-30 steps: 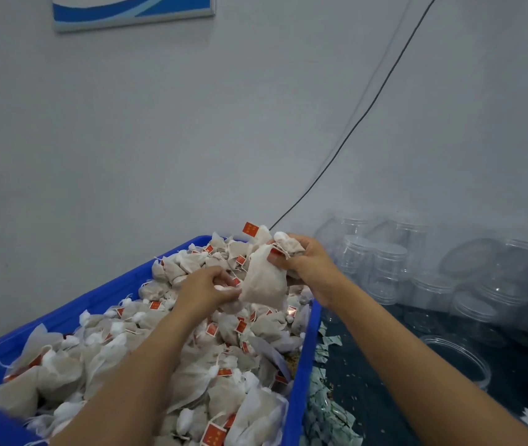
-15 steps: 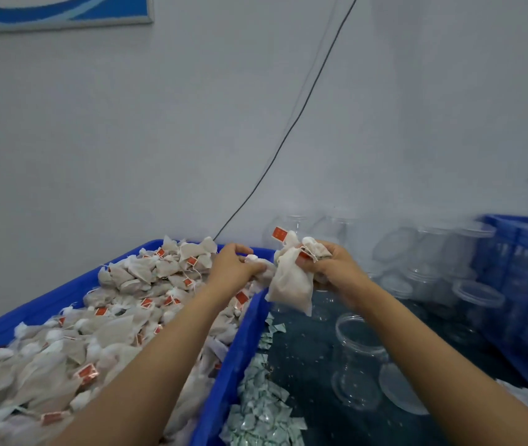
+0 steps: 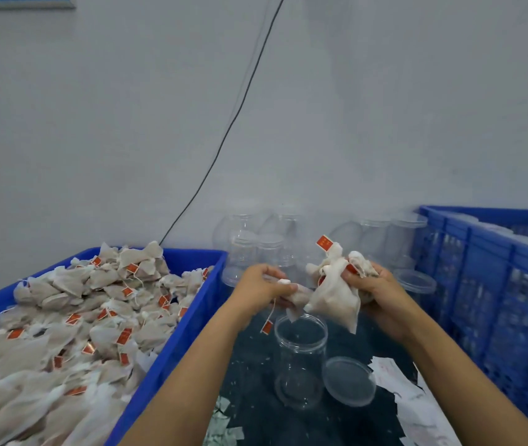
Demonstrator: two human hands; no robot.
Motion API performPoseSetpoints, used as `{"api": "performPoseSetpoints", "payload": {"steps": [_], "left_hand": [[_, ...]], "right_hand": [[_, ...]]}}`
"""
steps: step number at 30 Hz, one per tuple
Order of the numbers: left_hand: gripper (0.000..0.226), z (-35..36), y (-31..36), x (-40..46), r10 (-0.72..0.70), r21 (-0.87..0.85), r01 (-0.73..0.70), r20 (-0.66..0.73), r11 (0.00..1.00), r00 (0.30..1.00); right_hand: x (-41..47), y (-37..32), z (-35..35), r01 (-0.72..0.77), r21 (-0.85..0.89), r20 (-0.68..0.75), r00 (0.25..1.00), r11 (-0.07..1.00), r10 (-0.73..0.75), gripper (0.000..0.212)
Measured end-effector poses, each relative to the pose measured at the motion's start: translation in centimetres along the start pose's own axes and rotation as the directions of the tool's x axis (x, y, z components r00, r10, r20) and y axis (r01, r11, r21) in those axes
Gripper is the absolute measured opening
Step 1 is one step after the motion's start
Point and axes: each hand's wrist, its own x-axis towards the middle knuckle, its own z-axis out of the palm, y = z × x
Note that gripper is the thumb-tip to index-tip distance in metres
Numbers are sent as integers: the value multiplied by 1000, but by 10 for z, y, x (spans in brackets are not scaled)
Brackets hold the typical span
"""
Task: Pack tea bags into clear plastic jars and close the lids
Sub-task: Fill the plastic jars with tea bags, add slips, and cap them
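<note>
An open clear plastic jar [image 3: 300, 362] stands upright on the dark table, its lid [image 3: 349, 380] lying flat to its right. Just above the jar's mouth, my right hand [image 3: 375, 288] grips a bunch of white tea bags [image 3: 336, 291] with red tags. My left hand [image 3: 261, 286] pinches one tea bag [image 3: 296, 297] at the jar's upper left; its red tag dangles on a string beside the rim. A blue tray [image 3: 188, 333] heaped with tea bags [image 3: 79, 317] fills the left.
Several empty clear jars [image 3: 256, 252] with lids stand against the white wall behind my hands. A blue slatted crate [image 3: 497, 300] walls off the right side. White paper [image 3: 417, 410] and small paper scraps [image 3: 224, 423] lie on the table near the jar. A black cable [image 3: 224, 136] hangs down the wall.
Both hands moved right, off the blue tray, carrying tea bags to just above the open jar. The view swung right, bringing the blue crate into sight.
</note>
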Motion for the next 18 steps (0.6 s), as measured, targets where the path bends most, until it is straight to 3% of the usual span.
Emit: {"api": "performPoseSetpoints", "payload": {"steps": [5, 10, 14, 18], "left_hand": [[27, 23, 9, 1, 24, -240, -37, -54, 970, 998], [21, 29, 17, 6, 68, -269, -87, -79, 959, 995], [19, 28, 19, 7, 115, -209, -120, -35, 971, 993], [22, 30, 2, 3, 76, 50, -76, 7, 996, 997]], "right_hand": [[-2, 1, -11, 58, 43, -20, 998, 997, -58, 28], [-7, -7, -20, 145, 176, -61, 989, 974, -136, 12], [-9, -6, -24, 179, 191, -88, 982, 965, -165, 16], [-9, 1, -26, 168, 152, -99, 983, 974, -154, 23]]}}
